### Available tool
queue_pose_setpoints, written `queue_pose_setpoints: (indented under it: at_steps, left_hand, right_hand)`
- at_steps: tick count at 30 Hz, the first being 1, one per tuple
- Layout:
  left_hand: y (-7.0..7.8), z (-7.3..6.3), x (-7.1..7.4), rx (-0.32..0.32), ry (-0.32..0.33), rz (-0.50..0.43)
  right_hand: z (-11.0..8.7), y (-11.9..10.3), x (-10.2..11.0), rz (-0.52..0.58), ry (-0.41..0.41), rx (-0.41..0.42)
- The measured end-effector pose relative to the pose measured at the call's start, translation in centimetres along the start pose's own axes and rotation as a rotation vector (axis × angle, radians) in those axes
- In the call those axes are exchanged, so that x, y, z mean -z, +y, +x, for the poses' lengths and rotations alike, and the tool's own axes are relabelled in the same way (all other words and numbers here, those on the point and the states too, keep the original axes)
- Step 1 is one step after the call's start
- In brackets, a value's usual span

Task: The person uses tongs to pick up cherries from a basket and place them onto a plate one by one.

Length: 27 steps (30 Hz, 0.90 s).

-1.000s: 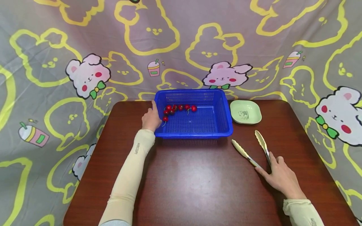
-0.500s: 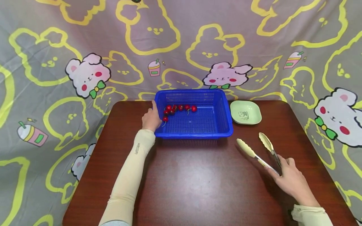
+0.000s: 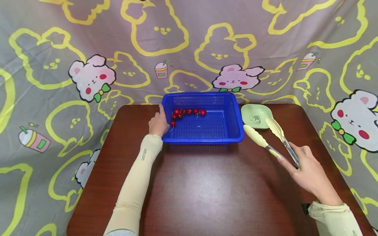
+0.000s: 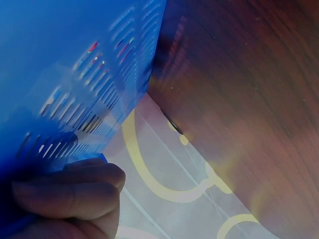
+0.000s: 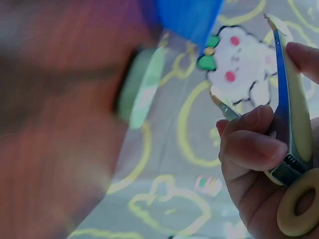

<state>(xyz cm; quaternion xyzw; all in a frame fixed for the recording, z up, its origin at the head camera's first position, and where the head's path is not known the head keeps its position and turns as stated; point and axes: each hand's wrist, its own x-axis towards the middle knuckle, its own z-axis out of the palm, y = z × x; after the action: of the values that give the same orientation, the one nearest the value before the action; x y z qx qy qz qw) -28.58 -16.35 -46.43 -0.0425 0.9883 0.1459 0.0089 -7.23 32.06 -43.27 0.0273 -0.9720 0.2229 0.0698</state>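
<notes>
My left hand [image 3: 158, 124] grips the left rim of a blue plastic basket [image 3: 203, 140]; the left wrist view has its fingers [image 4: 75, 196] curled at the rim. Inside the basket, several red cherries [image 3: 189, 111], some with stems, lie along the back and left walls. My right hand [image 3: 313, 173] holds a pair of tongs [image 3: 256, 136] whose cream tips are spread apart with nothing between them. In the head view those tips overlap the front of a pale green dish [image 3: 247, 113] with a panda print. A ring [image 5: 301, 204] shows at the tongs' end in the right wrist view.
The dish sits just right of the basket at the back of the brown wooden table [image 3: 200, 190]. A grey curtain [image 3: 183, 29] with yellow bear outlines hangs behind the table and along both sides.
The right hand has moved to the right with the tongs, and then forward, bringing their spread tips up to the dish. My left hand and the basket have stayed in place.
</notes>
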Motion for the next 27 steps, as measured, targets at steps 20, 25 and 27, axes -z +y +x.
queue_pose_setpoints:
  at_steps: [20,25,27]
  left_hand:
    - [0.4,0.1,-0.2,0.008,-0.008,0.016]
    - [0.2,0.0,0.0,0.012,-0.013,0.013]
    - [0.1,-0.1,0.1,0.012,-0.013,0.015]
  right_hand:
    - [10.2,-8.1,-1.0,-0.131,-0.135,0.143]
    - [11.9,-9.4,-1.4,-0.15,-0.178,0.16]
    - [12.6,-9.9,-1.5,-0.159,-0.198,0.16]
